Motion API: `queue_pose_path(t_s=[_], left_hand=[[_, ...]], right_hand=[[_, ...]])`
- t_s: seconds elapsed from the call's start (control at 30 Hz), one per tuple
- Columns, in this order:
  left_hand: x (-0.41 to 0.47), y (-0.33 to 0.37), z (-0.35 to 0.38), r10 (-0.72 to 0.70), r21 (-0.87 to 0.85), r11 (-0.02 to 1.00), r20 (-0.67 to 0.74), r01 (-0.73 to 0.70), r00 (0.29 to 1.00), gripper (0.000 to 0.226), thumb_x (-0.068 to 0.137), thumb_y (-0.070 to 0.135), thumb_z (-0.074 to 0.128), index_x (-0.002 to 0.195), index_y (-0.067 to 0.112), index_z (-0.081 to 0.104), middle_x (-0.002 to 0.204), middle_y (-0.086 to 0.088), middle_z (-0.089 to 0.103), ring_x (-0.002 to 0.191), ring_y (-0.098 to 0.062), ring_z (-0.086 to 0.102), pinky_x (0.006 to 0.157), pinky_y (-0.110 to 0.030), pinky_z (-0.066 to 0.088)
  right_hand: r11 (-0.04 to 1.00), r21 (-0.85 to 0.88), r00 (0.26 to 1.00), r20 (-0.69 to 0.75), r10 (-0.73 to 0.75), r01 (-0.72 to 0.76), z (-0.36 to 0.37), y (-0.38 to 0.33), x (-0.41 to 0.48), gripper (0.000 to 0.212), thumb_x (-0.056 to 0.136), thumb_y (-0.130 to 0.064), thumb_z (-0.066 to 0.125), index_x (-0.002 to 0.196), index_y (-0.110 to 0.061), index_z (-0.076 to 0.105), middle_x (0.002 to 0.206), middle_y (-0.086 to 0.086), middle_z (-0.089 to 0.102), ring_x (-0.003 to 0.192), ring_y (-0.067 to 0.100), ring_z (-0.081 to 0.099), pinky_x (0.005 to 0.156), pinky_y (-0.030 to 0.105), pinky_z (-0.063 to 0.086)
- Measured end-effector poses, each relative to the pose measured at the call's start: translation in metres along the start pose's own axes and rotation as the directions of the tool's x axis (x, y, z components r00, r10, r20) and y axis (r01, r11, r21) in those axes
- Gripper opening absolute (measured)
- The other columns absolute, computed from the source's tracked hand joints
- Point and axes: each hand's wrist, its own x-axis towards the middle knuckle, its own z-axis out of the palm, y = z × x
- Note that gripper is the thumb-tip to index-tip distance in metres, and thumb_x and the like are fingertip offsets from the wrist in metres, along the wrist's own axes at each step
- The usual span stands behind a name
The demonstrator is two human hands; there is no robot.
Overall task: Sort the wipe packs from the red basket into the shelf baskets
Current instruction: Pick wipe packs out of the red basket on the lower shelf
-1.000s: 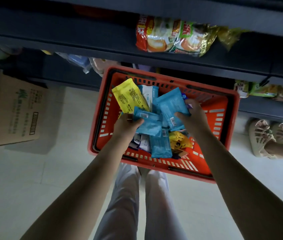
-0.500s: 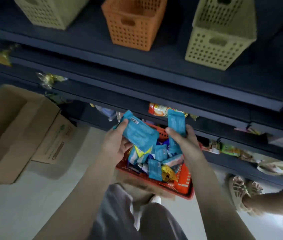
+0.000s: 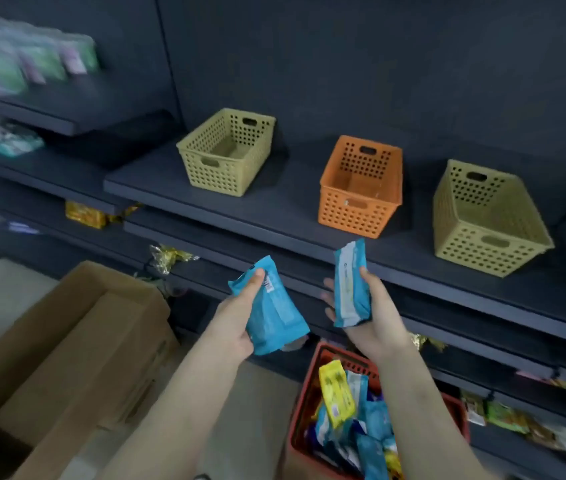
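My left hand (image 3: 236,320) grips a blue wipe pack (image 3: 271,313), thumb on top, below the dark shelf's front edge. My right hand (image 3: 375,317) grips a second blue wipe pack (image 3: 350,284) with a white label, held upright. The red basket (image 3: 300,407) sits on the floor at the bottom, holding several blue packs and a yellow pack (image 3: 336,393). On the shelf above stand a pale yellow basket (image 3: 226,150), an orange basket (image 3: 361,185) and another pale yellow basket (image 3: 485,220); what I can see of their insides holds nothing.
An open cardboard box (image 3: 67,348) stands on the floor at the left. The dark shelf (image 3: 274,206) juts out in front of me, with lower shelves holding snack packets (image 3: 84,213). Blurred packs (image 3: 25,64) fill an upper left shelf.
Both hands lifted a blue pack each out of the red basket and rose toward the shelf. My view swung up from the basket to the three shelf baskets.
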Motion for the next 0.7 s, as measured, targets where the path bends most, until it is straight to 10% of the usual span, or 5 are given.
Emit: queue_pose_path(t_s=[0.13, 0.3, 0.47, 0.7], left_hand=[[0.002, 0.062, -0.02, 0.043, -0.006, 0.999, 0.135, -0.042, 0.99, 0.074, 0.061, 0.051, 0.082, 0.123, 0.018, 0.06, 0.099, -0.007, 0.073, 0.085, -0.024, 0.071, 0.064, -0.035, 0.056], [0.016, 0.119, -0.018, 0.002, -0.007, 1.0, 0.241, -0.001, 0.971, 0.081, 0.053, 0.053, 0.09, 0.114, 0.026, 0.044, 0.067, -0.002, 0.046, 0.044, -0.014, 0.042, 0.041, -0.026, 0.037], [0.042, 0.161, 0.018, -0.002, -0.042, 0.999, 0.396, 0.02, 0.918, 0.04, 0.074, 0.036, 0.079, 0.101, 0.018, 0.057, 0.08, -0.002, 0.051, 0.06, -0.013, 0.05, 0.062, -0.027, 0.043], [0.115, 0.202, 0.089, -0.023, -0.109, 0.99, 0.53, 0.095, 0.848, 0.038, 0.087, 0.032, 0.058, 0.114, 0.006, 0.055, 0.118, -0.018, 0.059, 0.115, -0.031, 0.06, 0.099, -0.04, 0.044]], right_hand=[[0.992, 0.107, 0.995, 0.062, -0.075, 0.068, 0.066, 0.006, 0.012, 0.037, 0.095, -0.031, 0.054, 0.13, -0.018, 0.054, 0.124, 0.015, 0.065, 0.113, 0.032, 0.064, 0.099, 0.044, 0.047], [0.969, -0.159, 0.981, -0.014, -0.191, 0.187, 0.106, -0.011, 0.03, 0.033, 0.099, -0.027, 0.051, 0.131, -0.023, 0.054, 0.119, 0.001, 0.07, 0.11, 0.019, 0.066, 0.095, 0.039, 0.051], [0.91, -0.232, 0.934, -0.013, -0.357, 0.344, 0.116, -0.047, 0.056, 0.032, 0.097, -0.025, 0.054, 0.129, -0.028, 0.053, 0.119, -0.003, 0.069, 0.107, 0.015, 0.067, 0.089, 0.036, 0.055], [0.853, -0.248, 0.867, -0.082, -0.491, 0.46, 0.091, -0.109, 0.131, 0.034, 0.089, -0.003, 0.062, 0.121, -0.014, 0.059, 0.116, 0.009, 0.07, 0.103, 0.024, 0.068, 0.089, 0.038, 0.055]])
